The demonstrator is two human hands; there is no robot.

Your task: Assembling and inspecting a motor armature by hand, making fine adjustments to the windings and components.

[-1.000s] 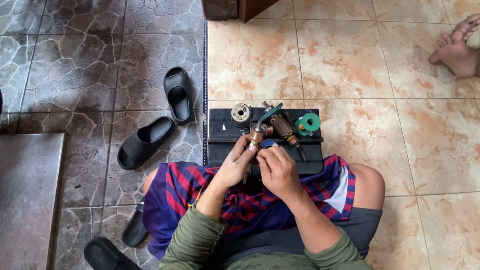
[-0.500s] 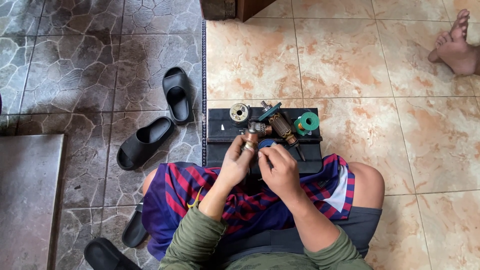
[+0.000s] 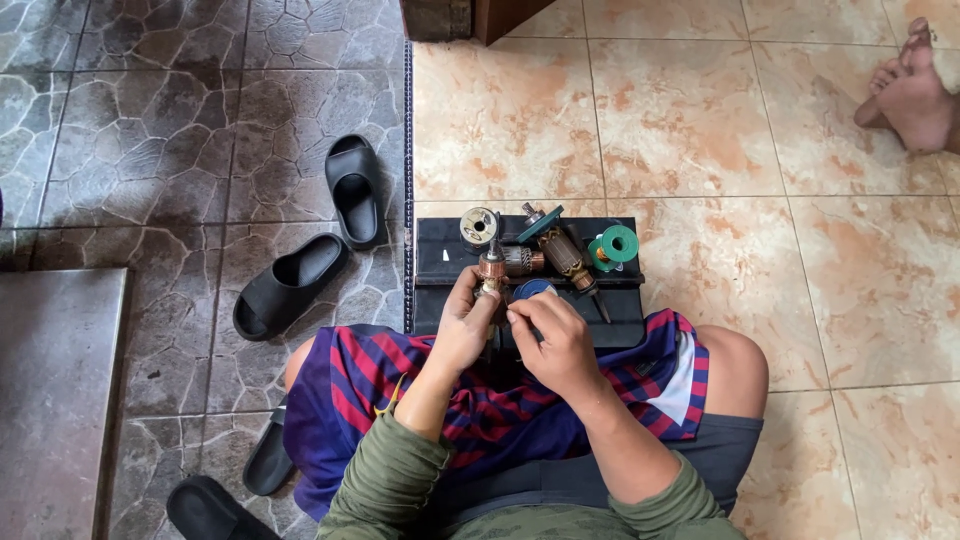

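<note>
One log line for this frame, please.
left hand: holds motor armature | right hand: at its lower end | black tray: second armature, green spool

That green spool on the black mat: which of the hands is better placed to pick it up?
Probably the right hand. The green spool lies on the black mat's right side, nearer that hand, while the left hand grips the copper-ended motor armature.

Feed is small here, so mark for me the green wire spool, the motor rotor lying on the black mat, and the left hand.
green wire spool (image 3: 616,245), head view, on its round flange.
motor rotor (image 3: 562,254), head view, on its copper windings.
left hand (image 3: 465,325), head view, on the back of the hand.
</note>
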